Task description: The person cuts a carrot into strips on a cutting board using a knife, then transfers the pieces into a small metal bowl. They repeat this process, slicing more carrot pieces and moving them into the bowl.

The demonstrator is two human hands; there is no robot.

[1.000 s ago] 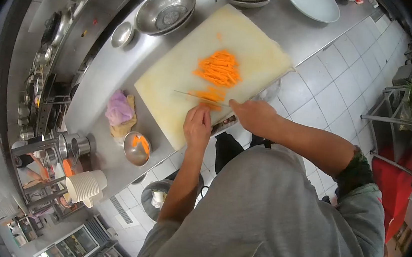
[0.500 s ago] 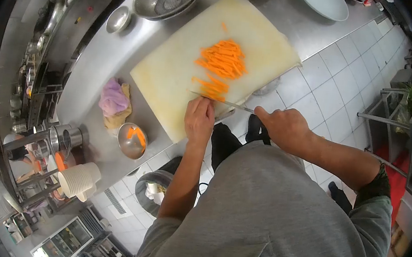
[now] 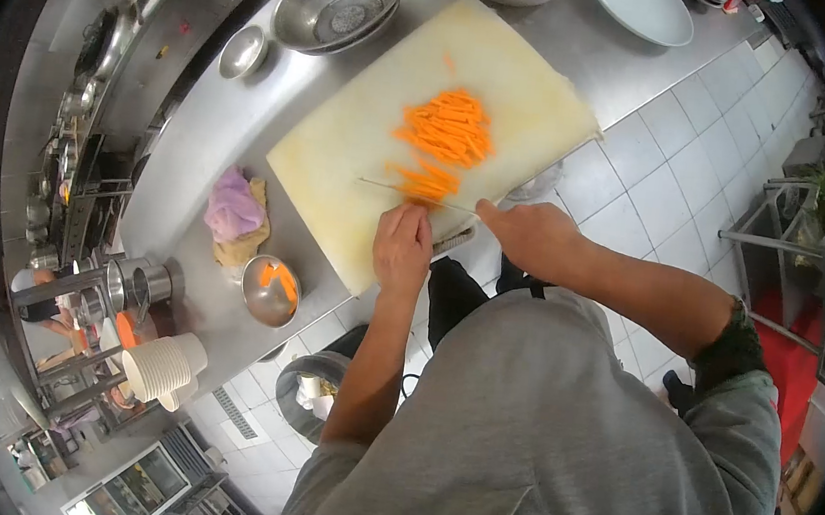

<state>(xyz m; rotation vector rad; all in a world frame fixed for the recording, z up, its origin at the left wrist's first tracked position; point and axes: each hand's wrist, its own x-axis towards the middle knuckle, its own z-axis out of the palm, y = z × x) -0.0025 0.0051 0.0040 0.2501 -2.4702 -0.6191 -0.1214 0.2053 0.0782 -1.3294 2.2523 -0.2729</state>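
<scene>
A pale cutting board (image 3: 365,132) lies on the steel counter. A heap of orange carrot sticks (image 3: 446,125) sits on its middle, with a few fresh-cut sticks (image 3: 427,183) nearer me. My right hand (image 3: 527,235) grips a knife (image 3: 409,193) whose thin blade lies across the board just in front of my left hand. My left hand (image 3: 402,246) rests fingers-down at the board's near edge, pressing on a piece of carrot mostly hidden under the fingers.
Large steel bowl (image 3: 339,3) and small steel bowl (image 3: 243,51) stand beyond the board. A white plate (image 3: 640,5) is at the far right. Cloths (image 3: 236,219) and a small bowl of carrot pieces (image 3: 271,288) lie left. Stacked cups (image 3: 165,367) sit below.
The knife was drawn back to the right half a second ago and has now pushed forward to the left across the carrot again. My left hand stays nearly in place.
</scene>
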